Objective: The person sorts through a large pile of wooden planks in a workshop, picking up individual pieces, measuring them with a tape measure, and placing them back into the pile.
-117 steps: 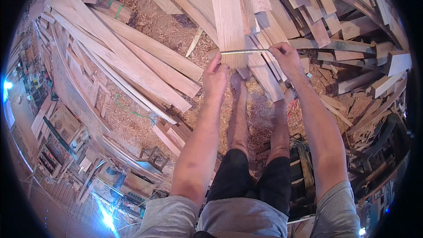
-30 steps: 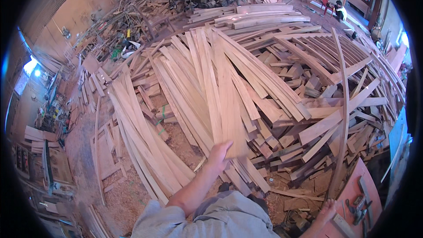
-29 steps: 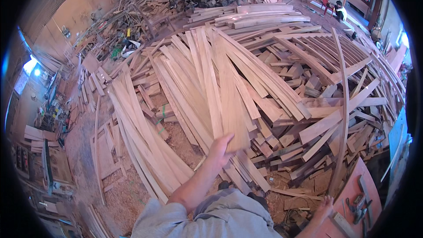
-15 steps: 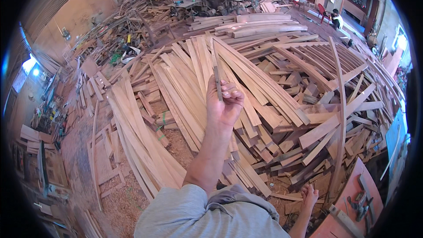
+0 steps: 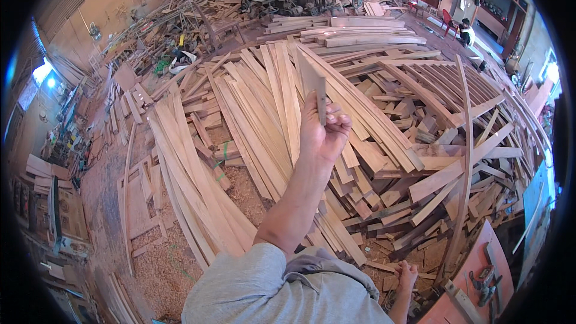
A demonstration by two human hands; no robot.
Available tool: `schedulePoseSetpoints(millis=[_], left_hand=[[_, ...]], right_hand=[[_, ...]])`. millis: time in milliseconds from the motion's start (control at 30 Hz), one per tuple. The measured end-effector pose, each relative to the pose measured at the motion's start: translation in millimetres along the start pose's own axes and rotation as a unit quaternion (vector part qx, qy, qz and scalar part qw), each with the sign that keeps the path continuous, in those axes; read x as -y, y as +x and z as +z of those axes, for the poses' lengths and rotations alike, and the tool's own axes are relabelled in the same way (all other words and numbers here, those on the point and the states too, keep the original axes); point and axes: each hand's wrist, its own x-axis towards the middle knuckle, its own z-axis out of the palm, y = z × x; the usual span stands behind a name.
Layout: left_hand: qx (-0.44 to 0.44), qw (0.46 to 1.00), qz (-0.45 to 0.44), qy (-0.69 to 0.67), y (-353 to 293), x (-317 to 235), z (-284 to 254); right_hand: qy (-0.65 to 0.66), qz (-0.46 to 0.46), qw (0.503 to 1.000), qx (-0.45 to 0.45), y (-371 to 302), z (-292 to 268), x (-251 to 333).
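My left hand (image 5: 327, 129) is raised over the wood piles, its arm stretched forward. Its fingers are closed around the near end of a wooden board (image 5: 312, 81), which points away from me, tilted up, with its narrow end face toward me. At the lower right, my right hand (image 5: 407, 275) hangs low near the wood scraps. Its fingers are loosely curled and somewhat apart, and I see nothing in them. Long planks (image 5: 258, 126) lie fanned out under my left hand.
Short offcuts (image 5: 390, 198) are heaped to the right, beside an upright curved strip (image 5: 467, 168). A reddish panel (image 5: 471, 282) with a power tool (image 5: 486, 276) stands at lower right. Sawdust (image 5: 171, 276) covers the floor at left. A person (image 5: 466, 33) sits far right.
My left hand has shifted right with the board, which has turned so more of its broad face shows. My right hand has moved slightly left and down, its fingers more curled.
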Motion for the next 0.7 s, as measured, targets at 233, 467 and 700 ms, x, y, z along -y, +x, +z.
schedulePoseSetpoints(millis=[233, 467, 700], left_hand=[[-0.153, 0.970, -0.035, 0.185, -2, 8, -3], [-0.106, 0.965, -0.008, 0.238, -30, 22, -7], [-0.034, 0.882, 0.171, 0.438, -33, 28, -3]], right_hand=[[-0.055, 0.019, 0.997, 0.048, -21, 1, -19], [-0.171, 0.013, 0.982, 0.077, -26, -6, -49], [-0.326, -0.060, 0.937, 0.111, -19, -27, -92]])
